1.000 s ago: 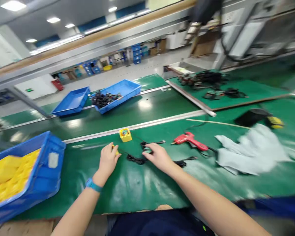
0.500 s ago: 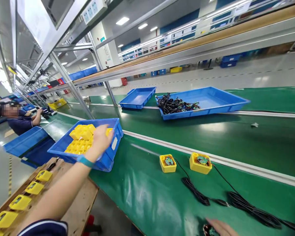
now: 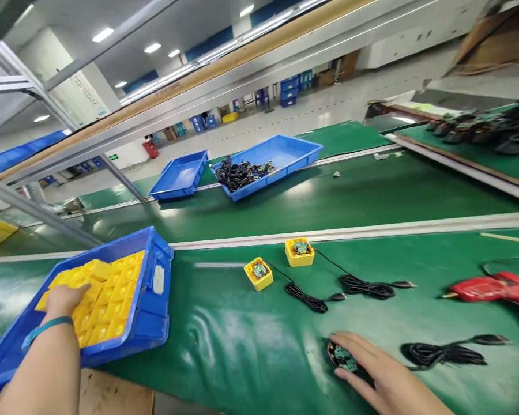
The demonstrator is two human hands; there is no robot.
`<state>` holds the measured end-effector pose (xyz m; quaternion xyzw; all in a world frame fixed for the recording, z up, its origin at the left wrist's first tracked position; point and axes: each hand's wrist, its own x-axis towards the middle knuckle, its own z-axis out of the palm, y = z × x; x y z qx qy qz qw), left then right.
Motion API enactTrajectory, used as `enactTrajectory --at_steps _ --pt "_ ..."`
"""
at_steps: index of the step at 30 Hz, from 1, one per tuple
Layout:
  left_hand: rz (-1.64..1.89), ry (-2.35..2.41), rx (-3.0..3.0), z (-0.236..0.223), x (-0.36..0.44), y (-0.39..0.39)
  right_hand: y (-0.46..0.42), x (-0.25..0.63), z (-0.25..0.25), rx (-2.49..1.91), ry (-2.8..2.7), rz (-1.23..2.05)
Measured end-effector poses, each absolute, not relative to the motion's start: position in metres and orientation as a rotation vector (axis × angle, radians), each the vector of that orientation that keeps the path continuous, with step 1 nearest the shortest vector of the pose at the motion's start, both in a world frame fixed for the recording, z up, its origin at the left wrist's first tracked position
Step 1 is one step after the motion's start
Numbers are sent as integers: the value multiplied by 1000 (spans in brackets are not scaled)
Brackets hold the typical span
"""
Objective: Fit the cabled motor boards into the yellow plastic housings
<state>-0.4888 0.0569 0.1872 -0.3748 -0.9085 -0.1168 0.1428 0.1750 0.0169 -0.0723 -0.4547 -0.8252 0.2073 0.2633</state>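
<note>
My left hand (image 3: 64, 304) reaches into a blue bin (image 3: 153, 314) of yellow plastic housings (image 3: 108, 288) at the lower left, its fingers curled down onto the housings and hidden from view. My right hand (image 3: 378, 372) lies on the green mat with its fingers over a small round circuit board (image 3: 341, 356) whose coiled black cable (image 3: 441, 353) trails right. Two yellow housings with boards inside (image 3: 258, 272) (image 3: 299, 251) stand further back, each with a bundled black cable (image 3: 307, 297) (image 3: 367, 285).
A red glue gun (image 3: 497, 288) lies at the right. Across the green conveyor belt (image 3: 328, 202) stand an empty blue tray (image 3: 179, 176) and a blue tray (image 3: 285, 155) holding wired boards. A wooden board (image 3: 112, 395) sits under the bin.
The view swung right and down. My left hand has gone from above the bin's edge down into the yellow housings. My right hand now lies fully in view over the round board.
</note>
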Motion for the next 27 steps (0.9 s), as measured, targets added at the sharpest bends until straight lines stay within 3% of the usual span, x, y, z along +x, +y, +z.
enactTrajectory --at_steps 4,8,14,19,27 --pt "-437 -2613 -865 194 -471 19 24 181 -78 -1171 -2268 679" --pt "-758 -2376 -1278 186 -375 -25 33 182 -66 -1153 -2307 854" --pt "-958 -2053 -2279 86 -198 -40 29 184 -33 -1275 -2326 1004" --pt "-1103 -2056 -2498 -4 -122 -17 21 199 -22 -1423 -2240 1002" --pt "-1263 -2221 -2659 -14 -95 2 7 227 -21 -1443 -2095 997"
